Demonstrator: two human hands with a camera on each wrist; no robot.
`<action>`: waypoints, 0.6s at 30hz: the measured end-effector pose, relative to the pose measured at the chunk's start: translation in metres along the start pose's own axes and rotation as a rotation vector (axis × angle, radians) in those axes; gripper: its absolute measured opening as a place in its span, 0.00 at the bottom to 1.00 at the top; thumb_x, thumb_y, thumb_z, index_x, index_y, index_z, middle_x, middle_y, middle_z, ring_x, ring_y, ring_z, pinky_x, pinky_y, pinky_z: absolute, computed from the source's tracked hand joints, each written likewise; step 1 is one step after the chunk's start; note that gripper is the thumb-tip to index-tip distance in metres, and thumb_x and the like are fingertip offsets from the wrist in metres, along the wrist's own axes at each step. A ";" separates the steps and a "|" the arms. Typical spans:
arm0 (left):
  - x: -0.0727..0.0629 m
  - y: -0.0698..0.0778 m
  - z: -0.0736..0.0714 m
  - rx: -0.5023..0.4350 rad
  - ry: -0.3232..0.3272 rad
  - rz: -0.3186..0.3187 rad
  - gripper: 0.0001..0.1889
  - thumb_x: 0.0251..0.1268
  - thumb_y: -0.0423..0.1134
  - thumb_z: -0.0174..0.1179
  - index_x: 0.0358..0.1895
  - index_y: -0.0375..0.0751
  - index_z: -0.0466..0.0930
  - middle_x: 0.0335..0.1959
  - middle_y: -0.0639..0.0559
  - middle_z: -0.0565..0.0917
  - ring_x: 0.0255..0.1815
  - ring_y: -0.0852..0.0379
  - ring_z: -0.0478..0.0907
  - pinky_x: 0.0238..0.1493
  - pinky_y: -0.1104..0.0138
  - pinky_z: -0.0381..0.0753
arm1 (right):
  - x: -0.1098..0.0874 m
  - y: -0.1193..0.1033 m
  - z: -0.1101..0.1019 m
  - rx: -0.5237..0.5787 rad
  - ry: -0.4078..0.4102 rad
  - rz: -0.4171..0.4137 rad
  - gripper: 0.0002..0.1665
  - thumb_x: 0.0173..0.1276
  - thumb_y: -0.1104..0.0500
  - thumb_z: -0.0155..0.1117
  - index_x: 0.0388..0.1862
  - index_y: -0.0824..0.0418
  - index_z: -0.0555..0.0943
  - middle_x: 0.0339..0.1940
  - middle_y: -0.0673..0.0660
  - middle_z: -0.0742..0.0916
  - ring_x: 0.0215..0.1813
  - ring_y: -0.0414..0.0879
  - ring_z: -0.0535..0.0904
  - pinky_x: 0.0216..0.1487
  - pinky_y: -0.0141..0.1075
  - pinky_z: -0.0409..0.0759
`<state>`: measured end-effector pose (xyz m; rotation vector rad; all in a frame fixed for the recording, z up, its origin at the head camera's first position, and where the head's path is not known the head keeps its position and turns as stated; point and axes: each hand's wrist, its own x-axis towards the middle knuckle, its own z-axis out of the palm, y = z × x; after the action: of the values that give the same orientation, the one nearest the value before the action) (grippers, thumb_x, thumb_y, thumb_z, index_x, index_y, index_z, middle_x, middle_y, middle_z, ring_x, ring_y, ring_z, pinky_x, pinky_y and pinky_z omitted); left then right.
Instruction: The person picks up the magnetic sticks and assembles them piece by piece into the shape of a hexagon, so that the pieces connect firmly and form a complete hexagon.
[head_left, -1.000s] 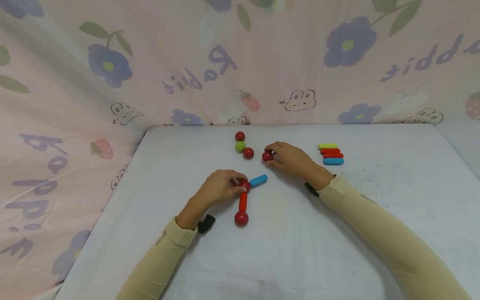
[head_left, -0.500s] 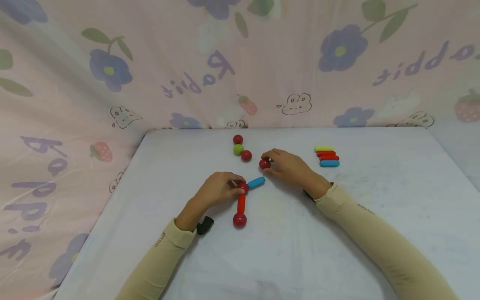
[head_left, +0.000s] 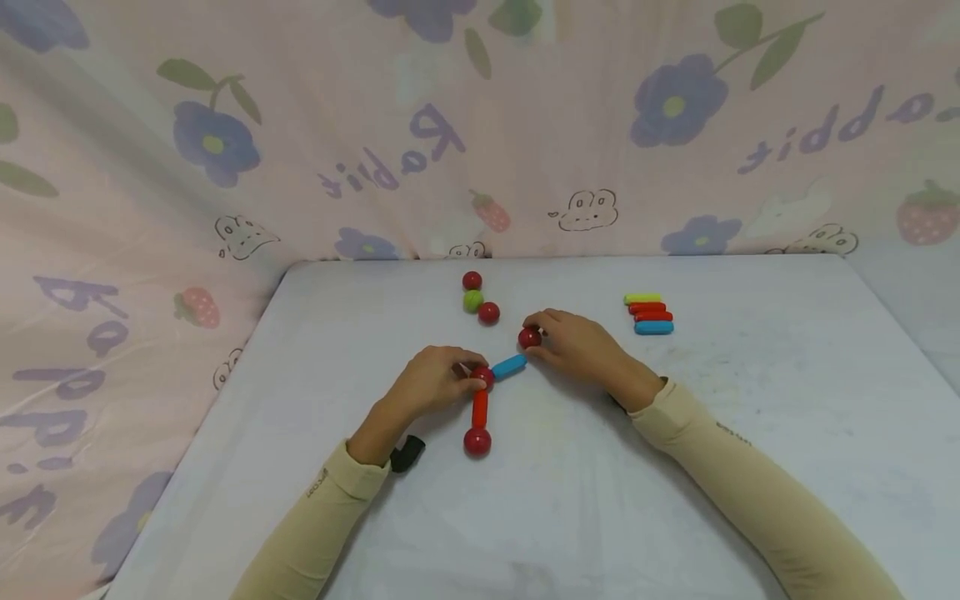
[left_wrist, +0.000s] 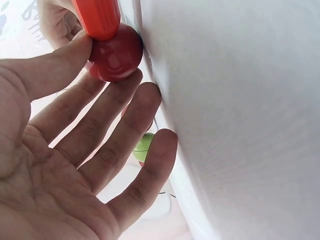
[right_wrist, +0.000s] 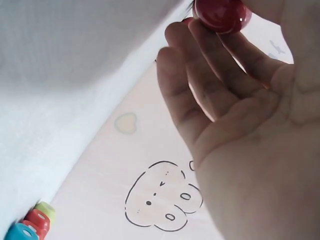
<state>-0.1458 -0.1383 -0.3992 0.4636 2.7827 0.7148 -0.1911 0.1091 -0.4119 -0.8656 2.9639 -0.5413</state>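
My left hand (head_left: 435, 379) pinches a dark red ball (left_wrist: 116, 54) between thumb and fingers. Joined to that ball are a red rod (head_left: 480, 408), running toward me to another red ball (head_left: 477, 442), and a blue rod (head_left: 510, 367) pointing up to the right. My right hand (head_left: 577, 343) holds a separate red ball (head_left: 529, 337) in its thumb and fingertips, just beyond the blue rod's free end. The right wrist view shows this red ball (right_wrist: 222, 15) at the fingertips; the remaining fingers stretch out loosely.
Farther back on the white table (head_left: 360, 317) lie a red ball (head_left: 472, 281), a green ball (head_left: 473, 301) and another red ball (head_left: 489, 313). Several rods lie side by side at the right: yellow (head_left: 642, 298), red (head_left: 647, 308) and blue (head_left: 654, 327). A patterned cloth (head_left: 300, 125) hangs behind.
My right hand has brought its red ball nearer to me, close to the blue rod's end. My left hand keeps its grip. The head view has shifted slightly.
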 end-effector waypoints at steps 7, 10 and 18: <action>-0.001 0.000 -0.002 -0.015 -0.002 0.007 0.17 0.62 0.44 0.70 0.55 0.51 0.85 0.43 0.55 0.88 0.44 0.57 0.82 0.47 0.63 0.81 | -0.001 -0.002 0.001 0.015 -0.021 0.028 0.27 0.68 0.48 0.68 0.62 0.57 0.76 0.50 0.55 0.86 0.49 0.48 0.82 0.54 0.45 0.84; -0.001 0.001 -0.003 -0.021 -0.003 -0.001 0.17 0.62 0.44 0.70 0.54 0.51 0.85 0.43 0.55 0.88 0.44 0.57 0.82 0.48 0.62 0.81 | -0.002 -0.002 0.001 0.020 -0.031 0.038 0.27 0.68 0.48 0.67 0.63 0.57 0.76 0.51 0.55 0.86 0.50 0.48 0.82 0.55 0.46 0.83; -0.002 0.002 -0.003 -0.029 -0.009 -0.017 0.17 0.62 0.44 0.69 0.55 0.50 0.85 0.43 0.54 0.88 0.44 0.57 0.82 0.47 0.64 0.81 | -0.010 -0.003 0.002 0.014 -0.063 0.037 0.27 0.68 0.48 0.67 0.62 0.58 0.76 0.50 0.55 0.86 0.50 0.48 0.81 0.54 0.46 0.83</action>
<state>-0.1448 -0.1385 -0.3960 0.4359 2.7605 0.7457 -0.1809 0.1113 -0.4138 -0.8095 2.9098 -0.5223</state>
